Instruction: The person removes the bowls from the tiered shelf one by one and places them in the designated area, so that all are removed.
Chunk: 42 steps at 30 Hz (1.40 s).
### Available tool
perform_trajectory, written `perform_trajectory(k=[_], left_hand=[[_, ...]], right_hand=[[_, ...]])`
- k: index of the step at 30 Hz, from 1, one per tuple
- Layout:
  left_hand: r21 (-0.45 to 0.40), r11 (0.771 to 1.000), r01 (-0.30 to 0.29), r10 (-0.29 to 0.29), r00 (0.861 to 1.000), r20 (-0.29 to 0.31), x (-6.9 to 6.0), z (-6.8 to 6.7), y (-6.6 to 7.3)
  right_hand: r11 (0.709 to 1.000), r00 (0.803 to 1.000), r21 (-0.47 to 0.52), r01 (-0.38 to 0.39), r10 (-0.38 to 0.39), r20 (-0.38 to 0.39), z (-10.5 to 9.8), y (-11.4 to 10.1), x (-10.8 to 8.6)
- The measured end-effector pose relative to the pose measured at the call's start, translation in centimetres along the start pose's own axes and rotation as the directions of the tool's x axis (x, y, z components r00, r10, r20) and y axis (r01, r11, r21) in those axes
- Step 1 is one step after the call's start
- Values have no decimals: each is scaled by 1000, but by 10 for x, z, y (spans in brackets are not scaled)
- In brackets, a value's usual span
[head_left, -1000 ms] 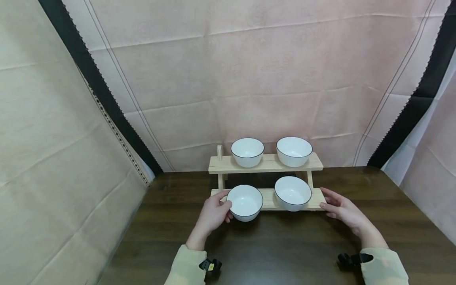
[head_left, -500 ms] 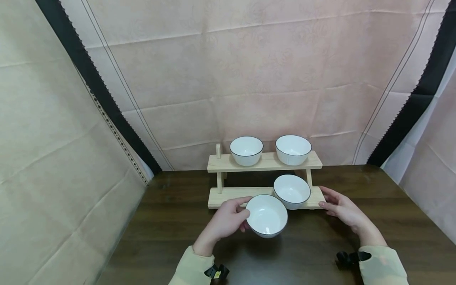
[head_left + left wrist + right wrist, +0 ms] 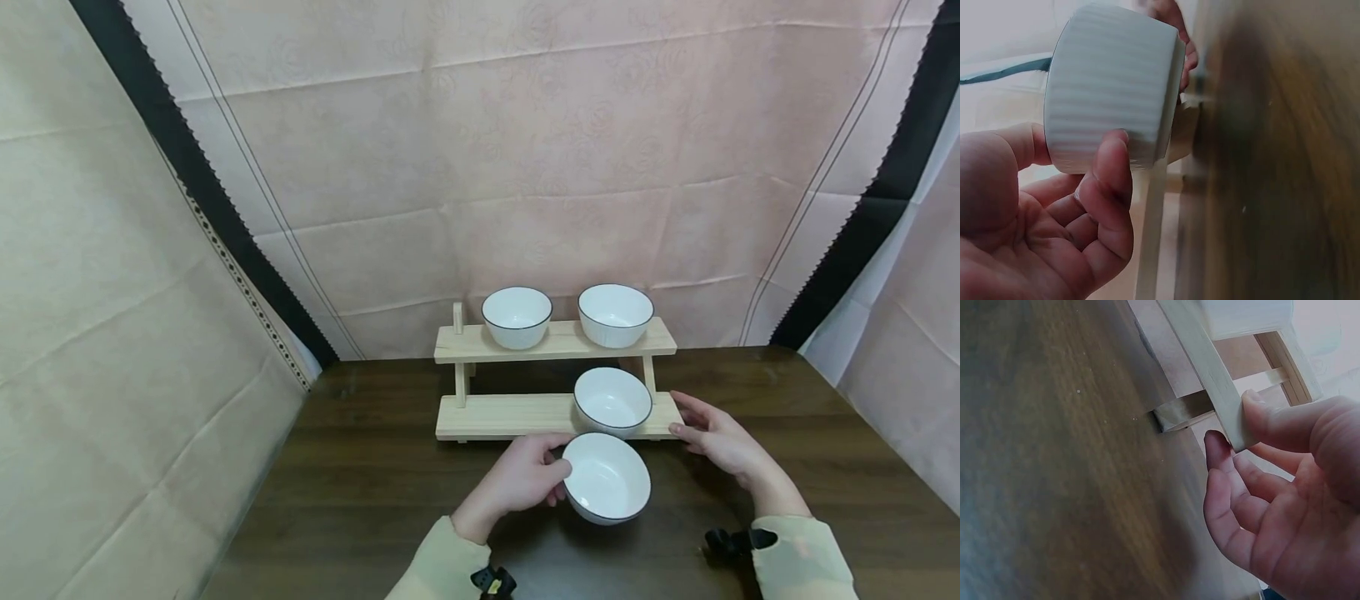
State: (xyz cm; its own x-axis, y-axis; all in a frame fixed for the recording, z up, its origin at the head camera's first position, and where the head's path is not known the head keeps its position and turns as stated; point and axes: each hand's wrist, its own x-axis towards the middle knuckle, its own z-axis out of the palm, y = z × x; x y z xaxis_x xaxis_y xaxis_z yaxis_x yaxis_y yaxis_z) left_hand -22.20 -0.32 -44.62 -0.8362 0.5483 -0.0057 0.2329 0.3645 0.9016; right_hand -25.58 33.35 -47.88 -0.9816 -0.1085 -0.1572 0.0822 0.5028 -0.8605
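Note:
My left hand point(image 3: 525, 477) pinches the left side of a white bowl point(image 3: 607, 479), in front of the two-tier wooden rack point(image 3: 510, 417). In the left wrist view thumb and fingers hold the ribbed bowl point(image 3: 1110, 87) off the dark surface. My right hand point(image 3: 720, 442) grips the right end of the lower shelf; the right wrist view shows thumb and fingers on either side of the board point(image 3: 1235, 419). Another white bowl point(image 3: 613, 400) sits at the right of the lower shelf, just behind the held one.
Two more white bowls stand on the upper shelf, one left point(image 3: 516, 312) and one right point(image 3: 615, 310). The rack stands near the back edge of the dark wooden table point(image 3: 360, 475). Pale cloth point(image 3: 555, 167) hangs behind and on both sides.
My left hand has taken its bowl from the left front of the lower shelf, moving it rightward and towards me. My right hand has stayed at the shelf end.

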Motion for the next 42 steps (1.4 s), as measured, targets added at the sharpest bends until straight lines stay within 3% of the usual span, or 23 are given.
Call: perform_trajectory(k=[19,27,36,42], left_hand=[[142,990,-12,-8,990,141,33,34,4],[208,975,-81,32,972,232,46,42,2],[177,983,-54,9,970,244,49,45,1],[180,981,-73,26,967,253,49,49,-1]], right_hand=[[1000,1000,7,15,-15,1,3,-1,0],[1000,1000,-1,28,-28,-5,2,0,-1],[1000,1000,-3,28,-28,-5,2,0,-3],[1000,1000,-6,30,-30,-10,2,-1,-2]])
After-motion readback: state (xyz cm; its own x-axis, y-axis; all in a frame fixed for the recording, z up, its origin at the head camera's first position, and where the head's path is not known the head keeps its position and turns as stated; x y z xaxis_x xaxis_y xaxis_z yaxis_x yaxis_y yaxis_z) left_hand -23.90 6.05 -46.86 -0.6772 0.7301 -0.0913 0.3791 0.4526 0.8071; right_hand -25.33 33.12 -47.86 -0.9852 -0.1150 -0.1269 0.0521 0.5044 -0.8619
